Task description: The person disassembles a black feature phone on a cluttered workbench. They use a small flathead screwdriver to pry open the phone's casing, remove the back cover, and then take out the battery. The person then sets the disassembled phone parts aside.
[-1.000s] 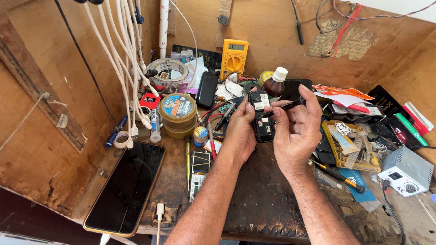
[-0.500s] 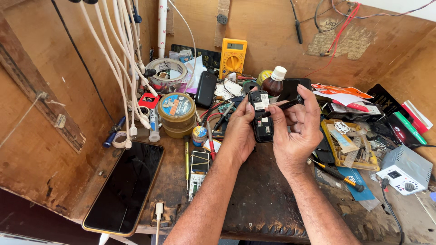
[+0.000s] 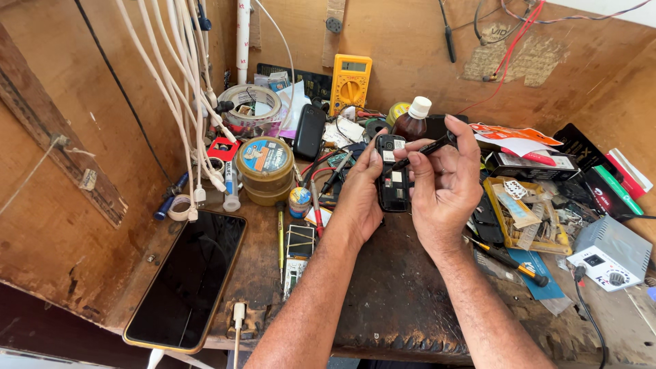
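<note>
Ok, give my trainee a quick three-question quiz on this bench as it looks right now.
1. True or false: the left hand holds the opened phone.
2. What does the right hand hold? A) black tool B) bottle C) tape roll
3. What yellow device leans on the back wall?

Key: 1 true. 2 A, the black tool, its tip at the phone's top. 3 the multimeter.
</note>
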The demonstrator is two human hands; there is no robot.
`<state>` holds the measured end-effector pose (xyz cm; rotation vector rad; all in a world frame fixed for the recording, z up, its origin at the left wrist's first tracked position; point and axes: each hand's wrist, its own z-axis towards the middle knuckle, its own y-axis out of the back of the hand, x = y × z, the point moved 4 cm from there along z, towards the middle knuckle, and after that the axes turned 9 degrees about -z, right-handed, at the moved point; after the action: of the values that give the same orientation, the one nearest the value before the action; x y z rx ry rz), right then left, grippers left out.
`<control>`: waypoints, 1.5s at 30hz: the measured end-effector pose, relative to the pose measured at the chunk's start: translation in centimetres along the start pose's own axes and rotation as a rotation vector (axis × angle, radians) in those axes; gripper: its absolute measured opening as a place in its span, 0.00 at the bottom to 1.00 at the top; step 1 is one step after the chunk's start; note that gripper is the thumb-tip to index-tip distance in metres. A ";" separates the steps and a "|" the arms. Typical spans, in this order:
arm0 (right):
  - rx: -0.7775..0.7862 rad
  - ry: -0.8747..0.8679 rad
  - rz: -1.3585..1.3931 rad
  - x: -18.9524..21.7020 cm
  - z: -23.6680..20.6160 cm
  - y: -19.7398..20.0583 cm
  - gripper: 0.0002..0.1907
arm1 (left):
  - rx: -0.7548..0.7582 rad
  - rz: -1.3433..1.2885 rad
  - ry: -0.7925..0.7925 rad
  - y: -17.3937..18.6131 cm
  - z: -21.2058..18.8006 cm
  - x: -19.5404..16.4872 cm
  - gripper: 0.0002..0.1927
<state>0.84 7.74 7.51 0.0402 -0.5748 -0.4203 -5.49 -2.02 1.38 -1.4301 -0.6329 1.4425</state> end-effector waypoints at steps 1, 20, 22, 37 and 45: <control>-0.009 0.003 0.009 0.1 0.1 -0.1 0.26 | -0.007 -0.004 -0.002 0.1 0.1 0.0 0.25; 0.089 0.041 0.000 -0.3 0.0 -0.2 0.31 | 0.011 -0.152 0.050 0.9 0.6 1.1 0.25; 0.116 0.030 0.038 -0.6 0.0 -0.1 0.31 | 0.025 -0.170 0.052 0.8 0.5 1.0 0.25; 0.074 -0.010 -0.092 -1.3 -0.4 0.4 0.37 | -0.014 -0.079 0.051 1.7 0.9 2.1 0.24; 0.139 -0.071 0.110 1.2 0.8 -0.1 0.34 | 0.053 -0.140 0.061 1.0 0.9 1.7 0.24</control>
<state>1.29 7.28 8.74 0.1262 -0.6723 -0.2749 -6.35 -0.65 -0.16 -1.3562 -0.6390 1.2926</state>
